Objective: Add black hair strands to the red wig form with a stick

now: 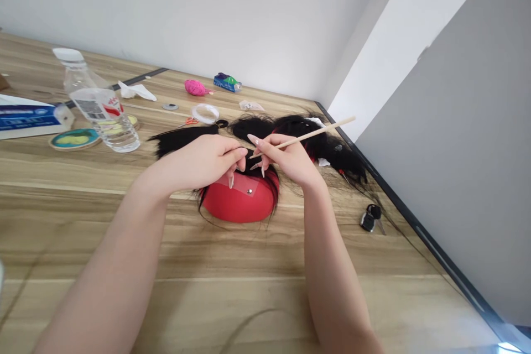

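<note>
A red rounded form (238, 204) sits on the wooden table, with black hair (271, 182) over its top and sides and a clear patch with a small metal stud on its front. My right hand (286, 157) is closed around a thin wooden stick (319, 131), whose lower tip points at the hair. Just left of it, my left hand (219, 160) is closed above the form, thumb and fingers pinched together over the hair. What lies between those fingertips is too small to make out.
Behind the hands lie a black hair bundle (182, 138) and a larger hair pile (332, 146). A water bottle (99, 105) stands left, near a blue box (29, 117). Keys (370, 218) lie right. Tape roll (205, 113) and pink yarn (196, 87) are farther back.
</note>
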`<state>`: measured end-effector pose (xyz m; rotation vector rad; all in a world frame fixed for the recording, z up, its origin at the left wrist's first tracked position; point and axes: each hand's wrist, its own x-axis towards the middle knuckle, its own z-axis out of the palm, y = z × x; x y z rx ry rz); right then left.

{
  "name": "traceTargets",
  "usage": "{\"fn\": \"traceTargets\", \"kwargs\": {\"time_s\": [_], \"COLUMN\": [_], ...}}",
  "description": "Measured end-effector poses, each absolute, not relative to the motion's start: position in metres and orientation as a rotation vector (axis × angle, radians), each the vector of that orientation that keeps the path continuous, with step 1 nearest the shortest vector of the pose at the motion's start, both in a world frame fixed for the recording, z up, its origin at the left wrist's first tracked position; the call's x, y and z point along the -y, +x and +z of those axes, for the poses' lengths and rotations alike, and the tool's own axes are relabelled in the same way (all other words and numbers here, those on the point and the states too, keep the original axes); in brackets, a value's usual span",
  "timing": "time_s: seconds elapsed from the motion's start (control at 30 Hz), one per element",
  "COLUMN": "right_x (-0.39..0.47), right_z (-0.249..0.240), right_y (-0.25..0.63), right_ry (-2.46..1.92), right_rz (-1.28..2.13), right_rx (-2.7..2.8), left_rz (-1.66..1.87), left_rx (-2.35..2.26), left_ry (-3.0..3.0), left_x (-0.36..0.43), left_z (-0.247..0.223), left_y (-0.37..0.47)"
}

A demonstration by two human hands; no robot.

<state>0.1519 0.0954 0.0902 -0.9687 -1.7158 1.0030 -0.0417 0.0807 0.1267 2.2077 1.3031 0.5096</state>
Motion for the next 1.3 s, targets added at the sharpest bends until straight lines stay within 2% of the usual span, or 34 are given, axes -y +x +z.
{"fn": "traceTargets", "kwargs": {"time_s": [0.27, 0.67, 1.3], "right_x": [-0.090, -0.080, -0.097], "right_z": [0.096, 0.107, 0.089], "right_y": [0.157, 0.161, 0.165], "right_ry": [-1.027, -1.091, -1.231], "right_rz": [1.104, 1.063, 1.015], "right_rx": [1.765, 1.860, 1.817], "left_rz": [0.446, 0.420, 0.102], "left_rx": [-1.306, -1.286, -1.261], "left_ry": [2.226, 2.347, 2.677], "left_x": [-0.081, -0.082, -0.072], "left_z": [0.125, 0.124, 0.105], "left_y": [-0.039, -0.034, 0.005]}}
